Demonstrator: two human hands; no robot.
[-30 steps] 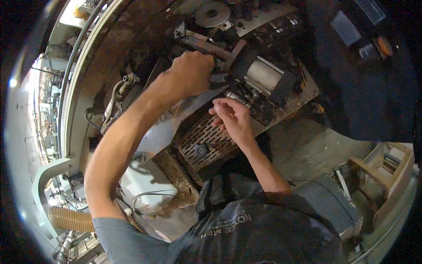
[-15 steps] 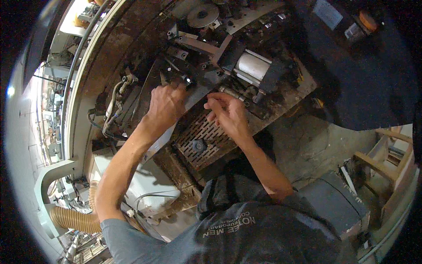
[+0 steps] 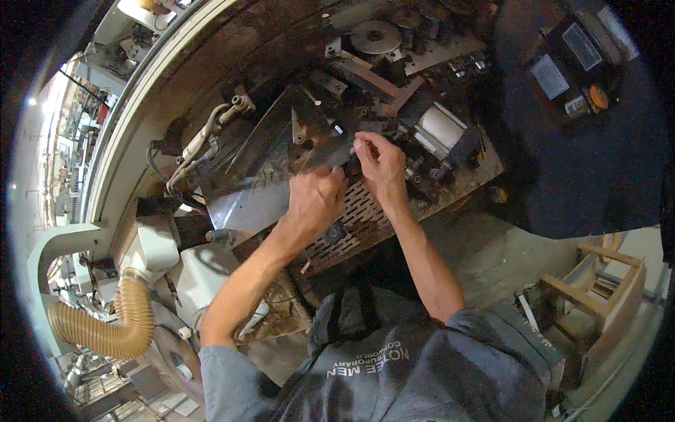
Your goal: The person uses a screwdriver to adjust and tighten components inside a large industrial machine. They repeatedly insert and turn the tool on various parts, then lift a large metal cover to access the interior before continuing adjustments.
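Observation:
My left hand (image 3: 315,198) is closed above the edge of a dark metal plate (image 3: 246,200), knuckles up. Its curled fingertips are hidden, so anything in them cannot be seen. Close by on the right, my right hand (image 3: 382,169) has thumb and fingers pinched together; what they hold, if anything, is too small to make out. Beneath both hands lies a slotted metal grate (image 3: 360,219) with a dark round knob (image 3: 333,233) on it. Just beyond them is a small bright-ended metal pin (image 3: 337,129) in the fixture. A silvery cylinder (image 3: 441,129) sits right of my right hand.
A metal disc (image 3: 375,37) and a flat bar (image 3: 369,79) lie at the back. Hoses (image 3: 204,144) run along the left housing. A ribbed tan duct (image 3: 133,316) stands lower left, a wooden frame (image 3: 598,295) lower right. Dark cloth (image 3: 548,176) hangs at right.
My left hand has drawn back from the fixture toward my body and nearer my right hand. My right hand's fingers have come together in a pinch. The view has shifted.

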